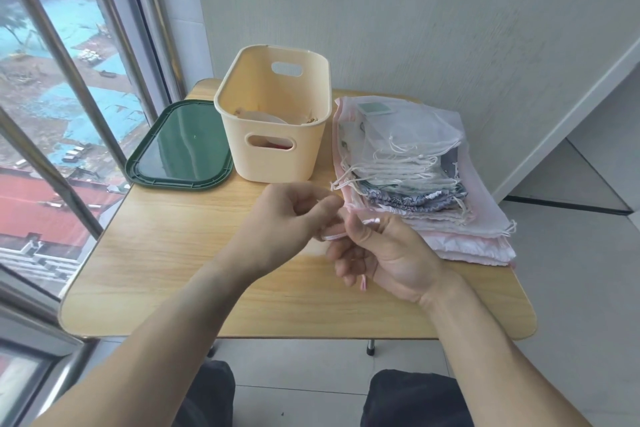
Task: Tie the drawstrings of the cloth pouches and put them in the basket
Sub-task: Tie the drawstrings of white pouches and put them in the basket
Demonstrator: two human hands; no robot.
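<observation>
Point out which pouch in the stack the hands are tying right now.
The pink pouch at the bottom of the stack: its pink drawstring runs between the left hand and right hand; the other pouches' white strings lie loose.

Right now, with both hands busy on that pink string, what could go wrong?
1. The pink drawstring held by the left hand and right hand belongs to a pouch low in the pouch stack; tugging may drag the whole pile.
2. The stack's near corner overhangs the table, so pouches might slide off.
3. Loose white cords could tangle together.
</observation>
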